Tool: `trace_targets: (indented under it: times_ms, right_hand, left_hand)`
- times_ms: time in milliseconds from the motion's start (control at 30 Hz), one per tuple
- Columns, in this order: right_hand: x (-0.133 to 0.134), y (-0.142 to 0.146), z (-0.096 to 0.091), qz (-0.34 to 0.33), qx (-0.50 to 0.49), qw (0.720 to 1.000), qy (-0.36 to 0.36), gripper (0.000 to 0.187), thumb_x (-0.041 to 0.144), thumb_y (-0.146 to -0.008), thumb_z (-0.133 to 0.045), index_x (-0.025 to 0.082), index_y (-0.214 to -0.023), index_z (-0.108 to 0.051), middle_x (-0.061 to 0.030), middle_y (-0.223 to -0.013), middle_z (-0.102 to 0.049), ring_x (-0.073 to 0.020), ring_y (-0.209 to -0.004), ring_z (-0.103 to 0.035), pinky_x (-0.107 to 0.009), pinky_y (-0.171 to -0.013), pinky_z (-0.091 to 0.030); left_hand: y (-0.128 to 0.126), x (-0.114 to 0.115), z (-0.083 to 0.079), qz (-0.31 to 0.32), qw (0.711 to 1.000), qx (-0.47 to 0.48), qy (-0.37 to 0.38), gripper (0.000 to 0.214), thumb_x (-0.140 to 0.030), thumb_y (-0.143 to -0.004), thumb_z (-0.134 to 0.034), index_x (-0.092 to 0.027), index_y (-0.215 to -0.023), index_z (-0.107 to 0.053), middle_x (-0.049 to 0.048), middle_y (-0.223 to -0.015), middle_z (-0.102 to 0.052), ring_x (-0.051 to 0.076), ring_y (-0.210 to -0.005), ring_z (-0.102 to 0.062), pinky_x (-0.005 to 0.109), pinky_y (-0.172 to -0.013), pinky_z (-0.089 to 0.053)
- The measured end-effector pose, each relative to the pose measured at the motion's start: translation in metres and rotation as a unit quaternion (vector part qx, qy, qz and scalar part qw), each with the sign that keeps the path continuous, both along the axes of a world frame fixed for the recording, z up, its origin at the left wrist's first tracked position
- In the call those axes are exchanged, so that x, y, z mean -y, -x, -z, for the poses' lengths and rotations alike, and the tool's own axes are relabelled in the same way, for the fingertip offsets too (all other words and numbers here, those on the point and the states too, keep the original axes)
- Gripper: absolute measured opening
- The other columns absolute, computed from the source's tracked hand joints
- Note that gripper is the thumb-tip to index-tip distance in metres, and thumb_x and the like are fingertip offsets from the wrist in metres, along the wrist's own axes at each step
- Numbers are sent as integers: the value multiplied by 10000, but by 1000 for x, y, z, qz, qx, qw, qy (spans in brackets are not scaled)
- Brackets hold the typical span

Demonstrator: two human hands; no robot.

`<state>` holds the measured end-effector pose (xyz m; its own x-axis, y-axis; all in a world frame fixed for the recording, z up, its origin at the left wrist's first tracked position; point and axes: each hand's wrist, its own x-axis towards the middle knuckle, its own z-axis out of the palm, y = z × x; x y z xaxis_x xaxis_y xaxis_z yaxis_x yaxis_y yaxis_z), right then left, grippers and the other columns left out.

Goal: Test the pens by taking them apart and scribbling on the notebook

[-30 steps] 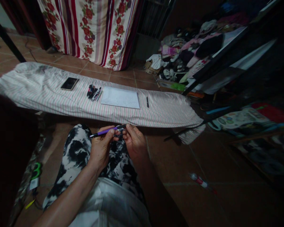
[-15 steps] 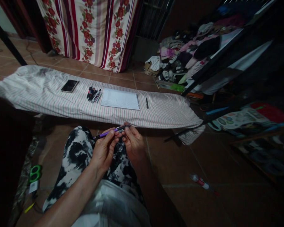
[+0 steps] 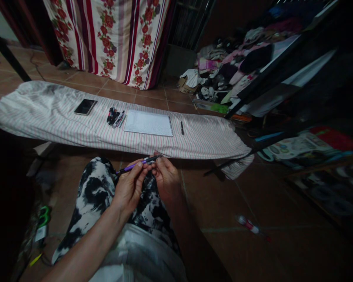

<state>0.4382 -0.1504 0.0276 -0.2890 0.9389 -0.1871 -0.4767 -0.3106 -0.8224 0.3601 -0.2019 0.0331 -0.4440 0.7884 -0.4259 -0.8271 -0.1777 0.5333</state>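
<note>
Over my lap is a purple pen (image 3: 131, 166) with a black front part, slanting up to the right. My left hand (image 3: 128, 187) is closed around its middle, thumb on top. The fingertips of my right hand (image 3: 167, 178) pinch the dark end. Both hands nearly meet below the pen, so some fingers are hidden. Beyond them, a spiral notebook (image 3: 148, 122) lies open at a pale page on a striped cloth (image 3: 111, 140). A dark pen (image 3: 182, 127) rests right of the notebook, and a cluster of several pens (image 3: 114, 117) lies to its left.
A phone (image 3: 85, 106) lies farther left on the cloth. Behind hangs a flowered curtain (image 3: 120, 43), with a heap of clothes (image 3: 223, 66) to the right. On the tiled floor are a plastic bottle (image 3: 249, 225) and a green-handled object (image 3: 43, 216). A dark pole (image 3: 232, 161) slants at right.
The view has shifted slightly, moving the cloth and the things on it a little to the left. My hands keep nearly the same hold on the purple pen.
</note>
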Motion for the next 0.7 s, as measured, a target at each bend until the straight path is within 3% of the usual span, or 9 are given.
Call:
trace_targets:
  times_ms: [133, 467, 600, 700]
  right_hand:
    - [-2, -2, 1, 6, 3, 1000, 0, 283, 305, -666, -674, 174, -915, -652, -35, -842, -661, -87, -625, -573, -175, -480, -443]
    - [-3, 1, 3, 22, 7, 1000, 3, 216, 292, -646, -689, 166, -817, -646, -35, -814, -651, -77, -580, -552, -164, -446, -436]
    - [-2, 1, 7, 22, 33, 999, -12, 383, 324, -674, -663, 172, -1017, -588, -38, -867, -644, -97, -640, -576, -193, -515, -464]
    - [1, -5, 11, 77, 113, 987, -88, 528, 321, -690, -650, 198, -1180, -495, -26, -872, -602, -108, -690, -574, -222, -589, -481]
  left_hand:
    - [2, 0, 0, 2, 1000, -1, -1, 91, -44, -752, -575, -88, -730, -652, 48, -684, -683, 94, -643, -660, 139, -650, -547]
    - [0, 1, 5, 6, 1000, -24, -4, 72, -80, -710, -637, -92, -777, -660, 53, -716, -689, 99, -674, -657, 160, -688, -542]
    - [2, 0, 5, 2, 1000, -15, 0, 44, -91, -703, -645, -99, -746, -656, 46, -707, -685, 103, -679, -656, 175, -696, -542]
    - [5, 0, 4, -6, 1000, -12, 6, 21, -104, -709, -646, -101, -729, -650, 34, -683, -676, 97, -657, -650, 182, -691, -540]
